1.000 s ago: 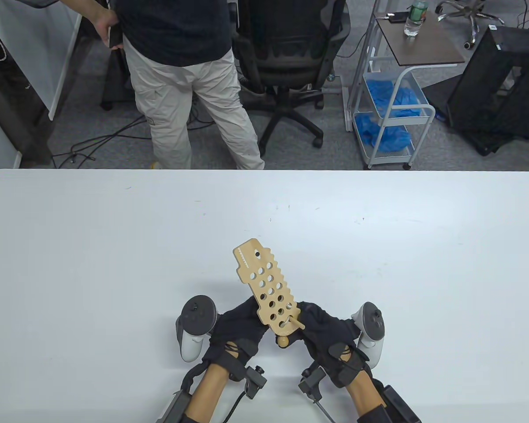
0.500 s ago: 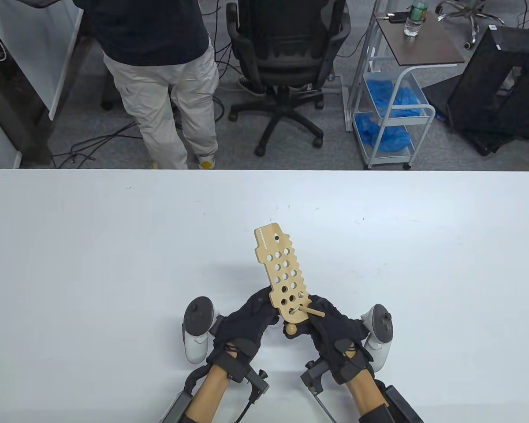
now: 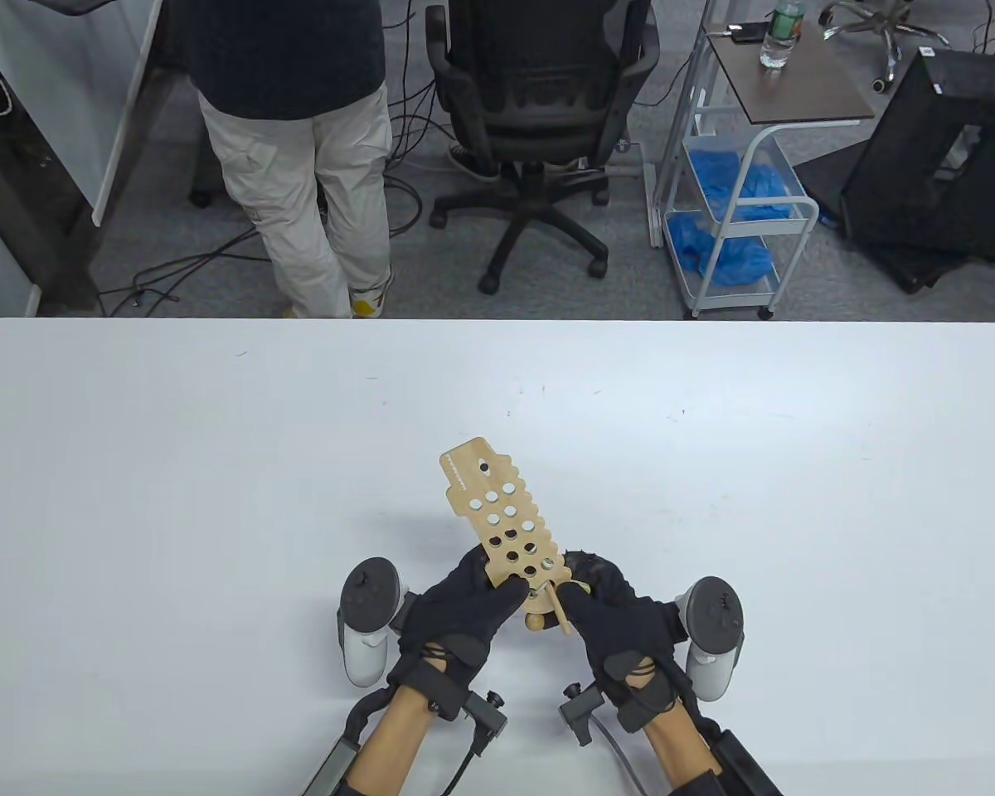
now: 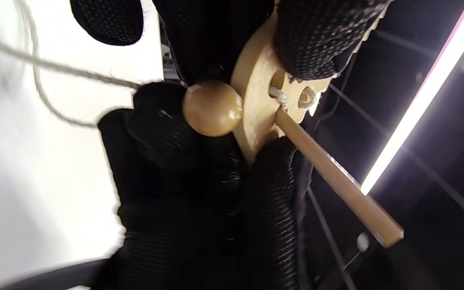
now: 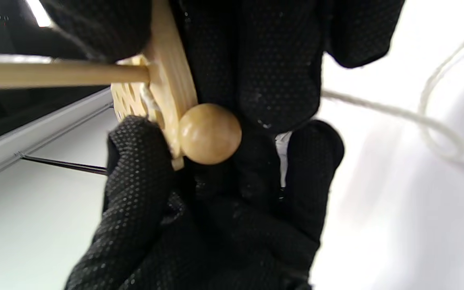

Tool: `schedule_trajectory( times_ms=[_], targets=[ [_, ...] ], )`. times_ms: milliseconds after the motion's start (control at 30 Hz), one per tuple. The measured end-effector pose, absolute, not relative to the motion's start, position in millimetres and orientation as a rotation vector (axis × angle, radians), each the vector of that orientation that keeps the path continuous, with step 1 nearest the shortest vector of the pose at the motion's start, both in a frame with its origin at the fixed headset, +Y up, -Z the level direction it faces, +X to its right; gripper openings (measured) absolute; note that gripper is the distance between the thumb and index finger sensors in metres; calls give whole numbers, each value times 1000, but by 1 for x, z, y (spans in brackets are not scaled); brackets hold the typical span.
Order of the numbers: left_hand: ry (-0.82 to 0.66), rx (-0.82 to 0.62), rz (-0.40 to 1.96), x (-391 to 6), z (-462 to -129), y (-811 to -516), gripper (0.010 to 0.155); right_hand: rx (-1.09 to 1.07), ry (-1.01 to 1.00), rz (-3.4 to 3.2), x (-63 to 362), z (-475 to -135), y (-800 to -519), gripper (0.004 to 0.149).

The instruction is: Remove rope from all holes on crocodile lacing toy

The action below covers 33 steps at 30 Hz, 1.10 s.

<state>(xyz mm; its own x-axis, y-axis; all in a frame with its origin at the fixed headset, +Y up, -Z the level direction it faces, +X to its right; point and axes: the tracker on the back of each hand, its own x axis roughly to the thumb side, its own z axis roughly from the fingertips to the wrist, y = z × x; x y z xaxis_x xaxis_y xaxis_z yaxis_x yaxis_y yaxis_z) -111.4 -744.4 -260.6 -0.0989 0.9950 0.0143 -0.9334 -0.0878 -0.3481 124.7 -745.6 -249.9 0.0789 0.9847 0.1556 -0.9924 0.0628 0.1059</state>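
Observation:
The wooden crocodile lacing toy [image 3: 497, 514] is held tilted above the table, head end away from me. My left hand [image 3: 497, 593] grips its near end from the left, thumb on the face. From the right, my right hand [image 3: 576, 593] grips the same end. A wooden needle [image 3: 557, 609] pokes out of a hole there, and a wooden ball [image 3: 535, 620] sits just under the board. In the left wrist view the ball [image 4: 212, 108], needle [image 4: 336, 181] and white rope [image 4: 54, 68] show; in the right wrist view the ball [image 5: 210, 133] and trailing rope [image 5: 417, 117] show.
The white table [image 3: 215, 497] spreads wide around the hands. Beyond its far edge a person [image 3: 298, 124] stands on the floor, with an office chair [image 3: 539, 99] and a wire cart [image 3: 738, 207] holding blue bags further right.
The board's head swung right, then back left. The needle, which pointed right half a second ago, now points down toward me. The person behind the table stepped left.

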Motion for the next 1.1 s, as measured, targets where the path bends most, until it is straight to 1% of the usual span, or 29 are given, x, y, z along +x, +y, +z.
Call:
schedule_trajectory(
  times_ms=[67, 167, 300, 367, 433, 500, 567, 667, 700, 767, 933, 1067, 1100],
  targets=[
    [-293, -276, 1675, -111, -260, -745, 58, 200, -35, 1444, 122, -250, -747, 61],
    [-284, -316, 1707, -108, -259, -749, 60, 220, -30, 1482, 122, -249, -747, 61],
    [-294, -314, 1684, -104, -258, -749, 66, 197, -71, 1529, 126, -248, -744, 54],
    [-323, -326, 1637, -104, -259, -745, 64, 201, -123, 1585, 130, -247, -739, 48],
    [-340, -316, 1629, -105, -259, -743, 62, 228, -208, 1646, 132, -245, -734, 47],
    [-347, -327, 1683, -104, -258, -744, 61, 248, -225, 1648, 130, -243, -732, 48],
    [-346, -334, 1756, -104, -258, -746, 61, 221, -215, 1583, 127, -242, -736, 52],
    [-324, -353, 1787, -103, -257, -748, 59, 195, -117, 1480, 120, -244, -743, 58],
    [-316, -343, 1761, -104, -258, -748, 59, 184, -83, 1461, 119, -244, -745, 59],
    [-334, -350, 1732, -105, -259, -747, 60, 194, -84, 1486, 119, -245, -745, 58],
    [-347, -333, 1615, -105, -259, -739, 62, 193, -202, 1614, 126, -242, -737, 50],
    [-313, -242, 1503, -110, -256, -731, 69, 195, -281, 1628, 130, -240, -733, 49],
    [-290, -208, 1472, -112, -255, -730, 74, 178, -313, 1629, 132, -239, -731, 49]
  ],
)
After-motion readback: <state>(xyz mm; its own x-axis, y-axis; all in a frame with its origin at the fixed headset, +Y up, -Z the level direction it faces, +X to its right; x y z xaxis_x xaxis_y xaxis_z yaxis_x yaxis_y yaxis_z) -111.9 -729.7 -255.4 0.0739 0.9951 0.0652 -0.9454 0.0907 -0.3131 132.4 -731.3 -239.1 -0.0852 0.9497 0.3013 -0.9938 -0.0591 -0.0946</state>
